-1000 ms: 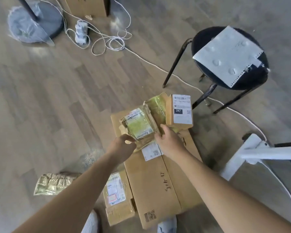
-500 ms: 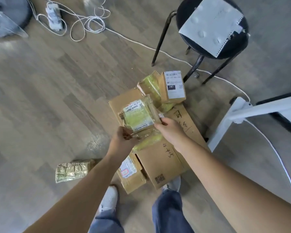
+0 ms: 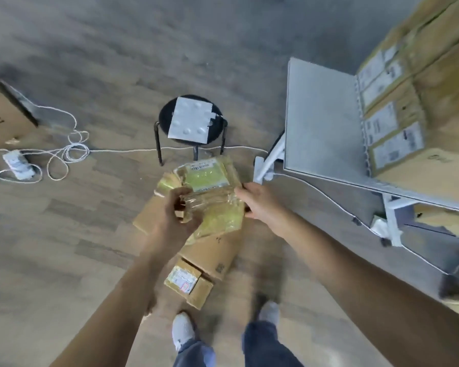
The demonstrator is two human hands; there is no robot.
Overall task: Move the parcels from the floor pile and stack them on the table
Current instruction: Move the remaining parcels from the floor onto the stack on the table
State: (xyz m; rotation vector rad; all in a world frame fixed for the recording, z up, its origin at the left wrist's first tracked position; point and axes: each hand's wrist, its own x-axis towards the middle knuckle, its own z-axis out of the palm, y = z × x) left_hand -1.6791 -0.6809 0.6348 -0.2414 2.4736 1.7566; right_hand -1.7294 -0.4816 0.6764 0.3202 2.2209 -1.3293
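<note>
**Parcel gripped in both hands over the floor pile**

You hold the yellow-taped parcel [image 3: 210,181] in the air, perhaps with a second packet under it; blur leaves that unclear. Your left hand [image 3: 179,217] curls round its near-left corner, and your right hand [image 3: 261,202] clasps its right edge. Below lie a flat carton [image 3: 212,251] and a small labelled box [image 3: 187,283]. Stacked boxes [image 3: 398,107] line the table [image 3: 321,123] along its right edge.

A scrawled mark like a "2" shows on the cardboard box [image 3: 0,115] well left of the fingers [image 3: 181,198], while labels on the parcel [image 3: 210,181] gripped by the left hand [image 3: 176,215] and right hand [image 3: 260,202], and on the stacked boxes [image 3: 435,102] to their right, blur past reading.
</note>
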